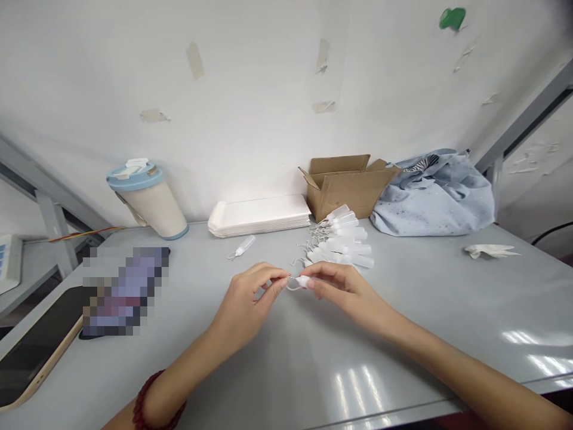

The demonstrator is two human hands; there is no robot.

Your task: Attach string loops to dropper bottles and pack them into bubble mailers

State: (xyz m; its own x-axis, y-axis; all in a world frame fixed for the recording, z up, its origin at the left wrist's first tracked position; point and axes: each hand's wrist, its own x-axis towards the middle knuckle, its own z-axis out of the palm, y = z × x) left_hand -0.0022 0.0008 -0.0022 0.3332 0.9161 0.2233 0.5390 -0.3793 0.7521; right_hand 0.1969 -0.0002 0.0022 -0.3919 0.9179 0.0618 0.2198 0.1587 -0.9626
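Observation:
Over the middle of the grey table, my right hand (338,282) pinches a small white bottle (303,281) with a needle tip, its body mostly hidden by my fingers. My left hand (255,292) is closed with thumb and forefinger together at the bottle's thin tip and loop. Just beyond my right hand lies a pile of similar bottles (344,239), their bodies pointing right and their thin loops pointing left. One single bottle (244,245) with a loop lies apart, beyond my left hand.
A stack of white envelopes (264,215) and an open cardboard box (344,194) stand against the wall. A blue cloth bag (436,200) and crumpled tissue (490,250) are at right. On the left are a tumbler (154,203), a phone (42,334) and a pixelated dark-edged object (129,292).

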